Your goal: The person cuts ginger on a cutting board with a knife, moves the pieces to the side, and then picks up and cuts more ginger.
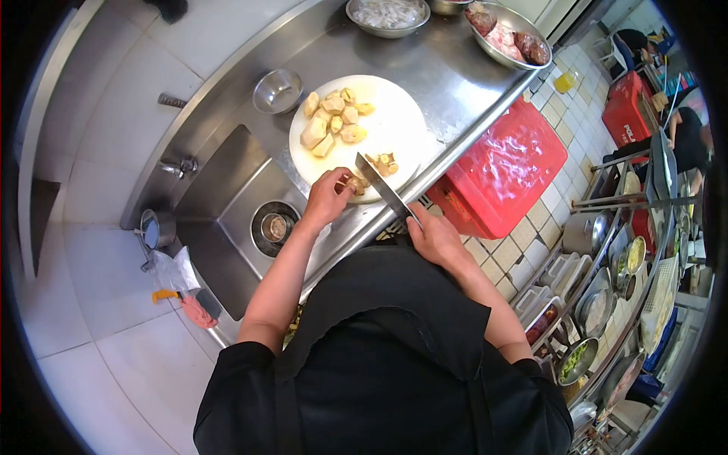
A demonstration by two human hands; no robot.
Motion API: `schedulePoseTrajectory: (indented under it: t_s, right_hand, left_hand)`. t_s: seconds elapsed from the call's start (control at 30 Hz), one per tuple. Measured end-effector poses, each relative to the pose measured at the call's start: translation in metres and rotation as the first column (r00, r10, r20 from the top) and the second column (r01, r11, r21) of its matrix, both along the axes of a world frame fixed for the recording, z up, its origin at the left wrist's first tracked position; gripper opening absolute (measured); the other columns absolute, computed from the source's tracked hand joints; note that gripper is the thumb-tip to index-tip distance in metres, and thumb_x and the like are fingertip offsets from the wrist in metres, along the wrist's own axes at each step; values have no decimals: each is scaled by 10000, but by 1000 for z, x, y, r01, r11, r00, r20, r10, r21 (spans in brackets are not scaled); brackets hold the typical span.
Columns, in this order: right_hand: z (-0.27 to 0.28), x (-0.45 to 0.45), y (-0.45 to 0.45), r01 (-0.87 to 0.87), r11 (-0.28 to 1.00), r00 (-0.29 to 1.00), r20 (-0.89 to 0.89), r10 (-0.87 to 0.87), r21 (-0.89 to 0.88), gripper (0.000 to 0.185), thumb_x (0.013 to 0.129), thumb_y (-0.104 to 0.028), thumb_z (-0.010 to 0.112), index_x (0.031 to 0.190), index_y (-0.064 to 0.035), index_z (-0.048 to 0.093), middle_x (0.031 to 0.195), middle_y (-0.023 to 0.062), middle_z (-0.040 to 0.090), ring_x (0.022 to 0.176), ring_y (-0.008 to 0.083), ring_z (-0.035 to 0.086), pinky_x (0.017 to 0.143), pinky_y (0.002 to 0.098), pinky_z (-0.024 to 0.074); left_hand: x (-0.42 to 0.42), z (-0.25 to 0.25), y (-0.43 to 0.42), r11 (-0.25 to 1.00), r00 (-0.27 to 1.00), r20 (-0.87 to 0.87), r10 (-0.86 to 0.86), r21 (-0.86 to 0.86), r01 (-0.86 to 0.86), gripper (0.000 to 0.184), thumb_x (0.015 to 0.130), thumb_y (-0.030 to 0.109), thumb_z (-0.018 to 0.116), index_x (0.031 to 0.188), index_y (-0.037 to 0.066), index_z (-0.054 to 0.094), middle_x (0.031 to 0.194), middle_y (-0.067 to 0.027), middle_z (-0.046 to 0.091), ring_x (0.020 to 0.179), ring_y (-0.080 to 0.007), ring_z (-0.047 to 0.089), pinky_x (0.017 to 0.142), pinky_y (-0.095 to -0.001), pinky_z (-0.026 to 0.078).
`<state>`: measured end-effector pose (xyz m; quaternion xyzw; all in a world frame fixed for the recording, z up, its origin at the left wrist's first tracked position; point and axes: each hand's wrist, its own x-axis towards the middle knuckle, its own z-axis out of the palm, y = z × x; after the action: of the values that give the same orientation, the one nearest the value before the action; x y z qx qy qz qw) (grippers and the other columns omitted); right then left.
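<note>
On a round white cutting board (409, 114) lie several peeled pale-yellow pieces (334, 114), grouped toward its upper left. My left hand (329, 199) is at the board's lower edge, its fingers closed round a small brown-skinned piece (356, 184). The handle of a wide-bladed knife (383, 186) is in my right hand (436, 236), and the blade points up and left across the board, just right of the held piece. Beside the blade, on its right, is a small heap of brown peelings and bits (384, 164).
A small metal bowl (277, 92) stands left of the board, above a steel sink (227, 205). Two filled bowls (388, 32) (485, 47) are at the counter's far side. A red crate (508, 171) is beyond the counter's edge; loaded shelves (607, 265) stand at the right.
</note>
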<state>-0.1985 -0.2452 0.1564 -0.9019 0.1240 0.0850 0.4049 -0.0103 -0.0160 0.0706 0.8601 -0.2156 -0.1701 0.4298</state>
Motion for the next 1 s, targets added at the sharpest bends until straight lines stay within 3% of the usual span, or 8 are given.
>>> schedulePoseTrajectory:
  t_s: [0.37, 0.5, 0.73, 0.8, 1.0]
  right_hand:
    - [-6, 7, 18, -77, 993, 996, 43, 82, -93, 299, 1077, -203, 553, 1341, -63, 559, 930, 316, 712, 930, 532, 688, 819, 643, 517]
    - [-8, 10, 22, -126, 976, 990, 45, 136, -178, 249, 1071, -172, 538, 1262, -12, 530, 884, 287, 715, 876, 513, 693, 785, 644, 516]
    - [-23, 16, 29, -182, 955, 983, -15, 183, -234, 199, 1069, -136, 517, 1178, 29, 497, 810, 282, 703, 794, 509, 690, 713, 628, 520]
    - [-23, 19, 30, -188, 958, 982, -7, 191, -218, 195, 1068, -128, 517, 1174, 34, 494, 809, 288, 700, 795, 514, 689, 715, 630, 519]
    - [-14, 32, 34, -211, 955, 976, -95, 195, -209, 150, 1045, -59, 460, 1117, 69, 493, 787, 324, 697, 798, 523, 713, 728, 628, 546]
  left_hand:
    - [-4, 4, -4, 998, 996, 88, 6, 65, -12, 286, 942, 149, 807, 1172, -4, 733, 1094, -180, 748, 880, -281, 769, 821, -391, 614]
    - [-4, 4, -5, 997, 996, 93, 7, 77, -14, 286, 934, 150, 814, 1163, -2, 736, 1095, -178, 752, 865, -286, 771, 806, -396, 608]
    - [-3, 6, -6, 998, 998, 60, 37, 39, -39, 304, 911, 137, 844, 1155, -8, 734, 1056, -170, 765, 844, -272, 766, 788, -391, 605]
    - [-5, 10, -7, 998, 998, 9, 56, -6, -56, 262, 908, 110, 825, 1127, -6, 740, 1048, -204, 747, 868, -311, 754, 827, -422, 604]
    - [-5, 0, -5, 998, 996, 57, 71, -5, -70, 292, 901, 112, 860, 1133, -7, 728, 1042, -159, 765, 819, -255, 746, 771, -383, 598]
